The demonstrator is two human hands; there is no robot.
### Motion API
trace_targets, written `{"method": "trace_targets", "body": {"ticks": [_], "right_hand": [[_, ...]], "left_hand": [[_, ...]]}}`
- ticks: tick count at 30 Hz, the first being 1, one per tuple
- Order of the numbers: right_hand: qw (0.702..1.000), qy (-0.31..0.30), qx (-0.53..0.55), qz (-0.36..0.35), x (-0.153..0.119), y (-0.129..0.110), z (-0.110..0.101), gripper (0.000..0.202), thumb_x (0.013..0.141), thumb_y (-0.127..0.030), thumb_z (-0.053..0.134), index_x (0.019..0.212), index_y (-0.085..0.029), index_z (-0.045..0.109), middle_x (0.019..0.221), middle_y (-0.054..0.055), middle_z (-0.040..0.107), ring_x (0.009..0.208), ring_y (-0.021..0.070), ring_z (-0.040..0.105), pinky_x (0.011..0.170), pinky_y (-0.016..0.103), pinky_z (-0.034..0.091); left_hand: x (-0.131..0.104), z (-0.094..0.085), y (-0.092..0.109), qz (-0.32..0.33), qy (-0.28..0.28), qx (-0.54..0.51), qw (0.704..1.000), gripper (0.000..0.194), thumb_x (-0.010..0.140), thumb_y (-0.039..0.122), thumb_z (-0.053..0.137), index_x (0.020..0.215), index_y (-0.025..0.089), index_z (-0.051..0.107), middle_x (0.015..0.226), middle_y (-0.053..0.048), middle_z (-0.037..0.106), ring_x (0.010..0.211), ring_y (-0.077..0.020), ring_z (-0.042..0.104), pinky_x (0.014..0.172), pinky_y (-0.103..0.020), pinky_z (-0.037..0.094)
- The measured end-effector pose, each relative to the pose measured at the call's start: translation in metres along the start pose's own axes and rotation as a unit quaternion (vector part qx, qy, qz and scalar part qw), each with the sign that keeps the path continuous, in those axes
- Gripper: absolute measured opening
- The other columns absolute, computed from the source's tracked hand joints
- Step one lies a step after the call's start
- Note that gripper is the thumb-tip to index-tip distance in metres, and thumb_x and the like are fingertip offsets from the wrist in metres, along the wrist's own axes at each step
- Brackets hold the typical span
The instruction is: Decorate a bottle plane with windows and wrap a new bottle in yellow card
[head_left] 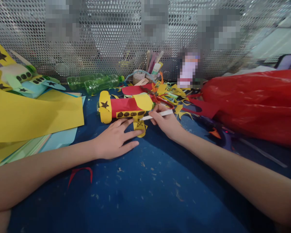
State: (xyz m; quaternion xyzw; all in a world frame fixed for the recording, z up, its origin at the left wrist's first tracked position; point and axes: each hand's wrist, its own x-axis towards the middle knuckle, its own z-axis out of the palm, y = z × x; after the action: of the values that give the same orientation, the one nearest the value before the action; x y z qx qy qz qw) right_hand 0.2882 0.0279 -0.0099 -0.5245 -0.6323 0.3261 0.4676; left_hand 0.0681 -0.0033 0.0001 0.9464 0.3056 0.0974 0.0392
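Head view shows a toy plane [124,106] of red and yellow paper lying toward the far edge of the blue worktop [147,194], the left hand [113,139] spread open with fingers touching its near yellow wing [142,127]. With closed fingers the right hand [163,119] grips a white pen [163,113], its tip at an outlined star [139,123] (the star [104,104] at the plane's left end is filled in black). Green bottles [102,82] lie near the worktop's far edge, yellow paper [36,116] toward its left edge and a red bag [257,103] toward its right.

two hands [113,142] [166,124], one pen [163,113], apparently two unwrapped bottles [103,84]
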Motion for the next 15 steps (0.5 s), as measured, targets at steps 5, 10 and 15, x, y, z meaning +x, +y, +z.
{"method": "trace_targets", "body": {"ticks": [5,10,15], "right_hand": [[1.0,-0.009,0.004,0.0,-0.0001,-0.0015,0.0004,0.022,0.081,-0.017,0.054,0.063,-0.022,0.041,0.045,-0.008,0.045,0.046,0.0087,0.037,0.052,0.027,0.029],[1.0,-0.011,0.006,0.0,-0.0004,-0.0034,0.0009,0.024,0.08,-0.015,0.053,0.062,-0.022,0.04,0.044,-0.008,0.045,0.046,0.0087,0.037,0.051,0.027,0.029],[1.0,-0.009,0.007,0.004,-0.0006,-0.003,0.0005,0.024,0.08,-0.016,0.054,0.062,-0.023,0.04,0.044,-0.008,0.045,0.045,0.0089,0.038,0.051,0.027,0.029]], "left_hand": [[0.0,-0.0005,0.0005,-0.005,-0.006,0.004,1.0,0.045,0.098,0.047,0.031,0.137,0.031,0.047,0.145,-0.009,0.038,0.133,-0.0309,0.03,0.108,-0.05,0.031],[0.0002,-0.0001,0.0006,-0.004,-0.008,0.006,1.0,0.045,0.098,0.047,0.031,0.137,0.03,0.047,0.146,-0.011,0.036,0.133,-0.0317,0.03,0.108,-0.051,0.03],[0.0002,-0.0003,0.0004,-0.006,-0.01,0.002,1.0,0.045,0.098,0.047,0.031,0.137,0.031,0.046,0.146,-0.011,0.036,0.134,-0.0322,0.03,0.108,-0.051,0.03]]}}
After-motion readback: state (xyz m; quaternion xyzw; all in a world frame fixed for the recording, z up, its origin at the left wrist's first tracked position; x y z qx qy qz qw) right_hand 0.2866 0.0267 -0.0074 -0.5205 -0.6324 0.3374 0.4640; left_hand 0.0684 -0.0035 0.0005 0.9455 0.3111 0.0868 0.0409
